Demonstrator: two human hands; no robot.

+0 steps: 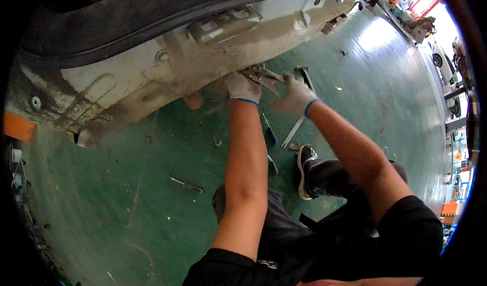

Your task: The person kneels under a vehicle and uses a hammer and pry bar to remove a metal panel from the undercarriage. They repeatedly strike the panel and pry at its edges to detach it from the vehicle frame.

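Note:
At the lower edge of a dirty car body sill [167,78], a metal plier-like tool [265,76] sits with its two handles spread apart. My left hand [244,86], in a whitish work glove with a blue cuff, is at the tool, close under the sill; its fingertips are hidden. My right hand [297,94], gloved the same way, is beside the tool's handle ends. Motion smears its fingers, so whether it touches the handle is unclear. A hammer [303,73] lies on the floor just beyond my right hand.
On the green floor lie a flat metal bar [292,133], a thin dark-handled tool [271,131], another dark handle [273,164] and a screwdriver [186,184]. My shoe [306,172] stands near the bar. An orange block [19,126] is at far left. Cars [442,63] stand at far right.

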